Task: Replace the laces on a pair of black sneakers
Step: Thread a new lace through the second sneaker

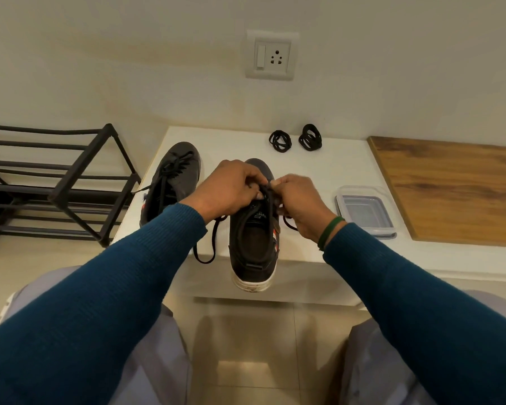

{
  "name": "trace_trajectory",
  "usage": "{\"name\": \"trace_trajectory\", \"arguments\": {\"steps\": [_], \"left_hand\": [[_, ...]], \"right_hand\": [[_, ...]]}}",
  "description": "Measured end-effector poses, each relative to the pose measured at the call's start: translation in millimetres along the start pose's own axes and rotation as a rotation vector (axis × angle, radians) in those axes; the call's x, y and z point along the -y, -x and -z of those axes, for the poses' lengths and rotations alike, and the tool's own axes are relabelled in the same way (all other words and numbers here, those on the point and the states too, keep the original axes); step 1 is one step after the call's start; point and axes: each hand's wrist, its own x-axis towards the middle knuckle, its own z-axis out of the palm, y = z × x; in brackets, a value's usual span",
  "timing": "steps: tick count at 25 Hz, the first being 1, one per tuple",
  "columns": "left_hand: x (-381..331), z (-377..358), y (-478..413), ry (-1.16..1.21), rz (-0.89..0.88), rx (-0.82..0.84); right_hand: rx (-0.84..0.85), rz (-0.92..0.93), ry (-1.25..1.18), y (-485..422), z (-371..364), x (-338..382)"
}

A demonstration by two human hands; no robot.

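A black sneaker [253,244] with a white sole stands on the white table [225,141], its heel hanging over the front edge toward me. My left hand [230,190] and my right hand [300,201] meet over its tongue, and each pinches the black lace [268,192] near the upper eyelets. A loose lace end [206,249] dangles off the table's front on the left. The second black sneaker [173,179] lies further left with its lace still in. Two coiled black laces [280,140] [310,137] lie at the back of the table.
A clear plastic container [365,211] sits right of the sneaker. A wooden board [450,188] covers the table's right part. A black metal shoe rack [56,182] stands to the left. A wall socket [272,55] is above the table. My knees are below.
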Motion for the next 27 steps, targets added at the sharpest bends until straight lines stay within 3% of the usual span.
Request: {"name": "trace_trajectory", "arguments": {"steps": [2,3,4,5,6,9,10,11,12,14,15,16,17,18,20,21,22,23,27], "left_hand": [[0.9,4.0,-0.1,-0.026,0.001,0.026],[1.0,5.6,0.9,-0.042,-0.002,0.036],[0.4,6.8,2.3,-0.06,-0.014,0.041],[-0.3,8.2,4.1,-0.08,-0.035,0.045],[-0.8,9.6,5.9,-0.101,-0.059,0.049],[-1.4,13.5,9.4,-0.127,-0.084,0.072],[-1.0,15.0,10.2,-0.125,-0.075,0.079],[-0.5,16.0,10.8,-0.121,-0.064,0.084],[0.3,16.6,11.4,-0.115,-0.054,0.086],[1.4,17.5,12.3,-0.103,-0.041,0.089],[1.8,17.5,12.7,-0.1,-0.038,0.092],[2.0,17.3,13.0,-0.101,-0.037,0.093],[2.0,16.6,12.5,-0.108,-0.036,0.093],[2.3,16.2,11.6,-0.115,-0.038,0.09],[3.0,15.1,11.5,-0.123,-0.039,0.083],[3.3,15.1,11.5,-0.131,-0.039,0.085],[4.1,15.5,11.4,-0.14,-0.037,0.09],[5.3,15.6,11.1,-0.147,-0.033,0.095],[8.3,15.2,10.4,-0.126,-0.017,0.093]], "right_hand": [[-0.132,0.076,-0.223,-8.4,15.2,19.0],[-0.158,0.092,-0.476,-14.7,28.6,28.3],[-0.144,0.092,-0.712,-19.0,43.2,35.8],[-0.115,0.101,-0.793,-22.0,55.4,39.1],[-0.087,0.114,-0.621,-23.4,63.5,38.8],[0.123,0.201,0.808,-17.1,56.5,21.7],[0.236,0.254,1.025,-16.0,47.7,15.8],[0.298,0.334,0.943,-13.3,39.4,15.8],[0.282,0.42,0.63,-10.7,37.6,22.1],[0.125,0.481,-0.274,-10.3,54.0,41.8],[0.115,0.423,-0.67,-14.0,66.4,51.0],[0.125,0.362,-0.87,-18.4,74.6,55.2],[0.095,0.291,-0.844,-21.4,79.9,53.1],[0.041,0.219,-0.555,-20.6,80.7,50.0],[0.096,0.17,0.498,-16.2,68.7,30.7],[0.209,0.183,0.861,-13.1,58.1,20.3],[0.305,0.233,0.989,-11.3,48.1,15.2],[0.325,0.312,0.886,-9.9,41.2,15.5],[0.055,0.396,-0.28,-9.3,60.9,40.3]]}}
